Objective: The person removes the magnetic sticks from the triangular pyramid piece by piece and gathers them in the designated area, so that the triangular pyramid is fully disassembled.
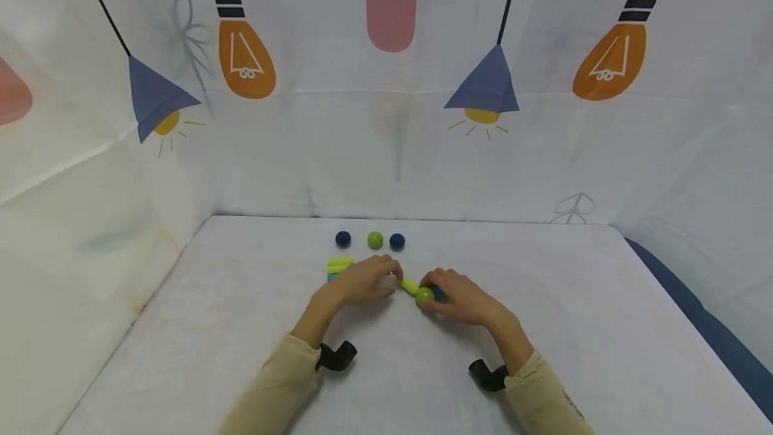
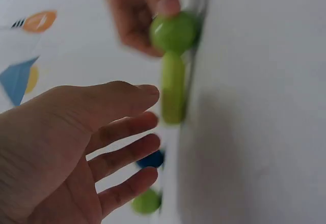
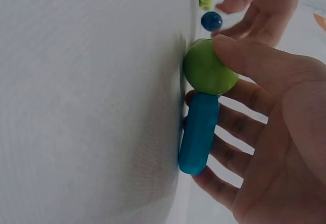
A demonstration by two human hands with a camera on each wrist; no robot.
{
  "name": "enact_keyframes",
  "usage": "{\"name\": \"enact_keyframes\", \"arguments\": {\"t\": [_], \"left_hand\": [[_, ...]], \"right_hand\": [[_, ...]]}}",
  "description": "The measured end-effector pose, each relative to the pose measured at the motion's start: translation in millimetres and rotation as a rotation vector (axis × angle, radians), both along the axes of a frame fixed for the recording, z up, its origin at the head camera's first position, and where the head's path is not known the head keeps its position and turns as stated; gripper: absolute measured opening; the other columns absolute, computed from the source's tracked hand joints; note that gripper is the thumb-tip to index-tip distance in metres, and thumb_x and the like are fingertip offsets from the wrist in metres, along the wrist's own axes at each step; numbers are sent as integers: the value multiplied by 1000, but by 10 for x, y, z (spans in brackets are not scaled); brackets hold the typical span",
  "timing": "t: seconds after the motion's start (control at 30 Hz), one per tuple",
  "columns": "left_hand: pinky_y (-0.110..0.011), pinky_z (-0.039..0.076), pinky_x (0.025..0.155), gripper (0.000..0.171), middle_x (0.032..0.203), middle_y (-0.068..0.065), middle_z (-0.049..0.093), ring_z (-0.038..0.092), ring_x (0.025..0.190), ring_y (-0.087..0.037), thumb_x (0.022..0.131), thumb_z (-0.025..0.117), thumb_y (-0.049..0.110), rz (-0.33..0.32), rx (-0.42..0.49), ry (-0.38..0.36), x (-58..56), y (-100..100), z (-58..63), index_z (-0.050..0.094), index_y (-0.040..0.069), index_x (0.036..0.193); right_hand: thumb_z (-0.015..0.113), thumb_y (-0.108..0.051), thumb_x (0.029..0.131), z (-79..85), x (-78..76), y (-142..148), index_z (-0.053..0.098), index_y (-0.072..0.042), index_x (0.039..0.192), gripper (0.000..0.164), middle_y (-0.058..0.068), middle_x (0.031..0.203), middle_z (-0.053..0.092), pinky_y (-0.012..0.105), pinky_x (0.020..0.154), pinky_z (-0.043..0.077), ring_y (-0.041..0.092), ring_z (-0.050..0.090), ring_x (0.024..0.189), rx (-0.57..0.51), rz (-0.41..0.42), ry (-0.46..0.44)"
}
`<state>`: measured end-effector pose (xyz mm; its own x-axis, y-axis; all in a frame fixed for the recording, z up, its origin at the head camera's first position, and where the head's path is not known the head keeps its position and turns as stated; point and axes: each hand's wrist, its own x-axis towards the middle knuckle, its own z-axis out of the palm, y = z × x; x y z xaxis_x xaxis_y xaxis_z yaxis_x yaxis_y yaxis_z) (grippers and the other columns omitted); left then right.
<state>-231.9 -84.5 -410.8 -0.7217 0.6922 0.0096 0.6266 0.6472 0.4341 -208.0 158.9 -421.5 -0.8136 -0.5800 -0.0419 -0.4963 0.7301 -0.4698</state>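
Note:
In the right wrist view, my right hand (image 3: 275,107) pinches a green ball (image 3: 209,68) between thumb and fingers, low over the white table. A blue rod (image 3: 198,132) joins the ball on one side, running along the fingers. From the ball's other side a yellow-green rod (image 2: 173,89) sticks out in the left wrist view. My left hand (image 1: 368,279) is beside that rod's free end, fingers apart and loosely bent, holding nothing. Its thumb tip is very close to the rod; whether they touch I cannot tell.
Behind the hands, a dark blue ball (image 1: 343,239), a green ball (image 1: 375,240) and another dark blue ball (image 1: 396,242) stand in a row. Yellow-green rods (image 1: 340,262) and a blue one lie left, partly hidden by the left hand. A lamp-printed cloth (image 1: 350,153) hangs behind the table.

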Motion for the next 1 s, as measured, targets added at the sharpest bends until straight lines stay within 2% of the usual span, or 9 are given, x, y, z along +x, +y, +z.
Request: {"name": "enact_keyframes", "arguments": {"t": [0.13, 0.2, 0.33, 0.73, 1.0], "left_hand": [[-37, 44, 100, 41, 133, 3, 53, 51, 121, -15, 91, 62, 25, -6, -93, 21, 71, 234, -105, 53, 20, 130], [-38, 44, 99, 43, 134, 3, 53, 50, 121, -15, 91, 62, 27, 7, -132, 48, 90, 295, -137, 52, 21, 132], [-37, 47, 93, 38, 125, 4, 58, 55, 112, -14, 90, 63, 27, 34, -169, 119, 100, 344, -162, 56, 21, 127], [-31, 48, 79, 24, 105, 7, 62, 57, 95, -12, 87, 68, 24, 77, -126, 191, 76, 349, -189, 65, 24, 111], [-26, 44, 73, 21, 93, 10, 60, 54, 83, -9, 83, 72, 26, 65, -84, 150, 71, 296, -157, 65, 25, 103]], "right_hand": [[64, -33, 89, -8, 4, 7, 58, -13, 114, 32, -2, 107, 60, 42, 83, 44, 18, 53, 98, -18, 15, 7], [64, -31, 89, -6, 7, 8, 58, -12, 116, 33, 0, 109, 60, 44, 85, 44, 19, 54, 100, -19, 21, 14], [64, -30, 89, 3, 7, 5, 57, -11, 116, 34, 1, 109, 60, 43, 85, 44, 20, 53, 100, -20, 28, 19], [65, -30, 89, 12, 7, 3, 58, -12, 114, 31, -1, 107, 60, 38, 81, 42, 17, 51, 95, -22, 26, 13], [65, -29, 89, 6, 3, -4, 59, -15, 111, 27, -3, 104, 59, 36, 79, 41, 14, 48, 92, -29, 9, 1]]}}
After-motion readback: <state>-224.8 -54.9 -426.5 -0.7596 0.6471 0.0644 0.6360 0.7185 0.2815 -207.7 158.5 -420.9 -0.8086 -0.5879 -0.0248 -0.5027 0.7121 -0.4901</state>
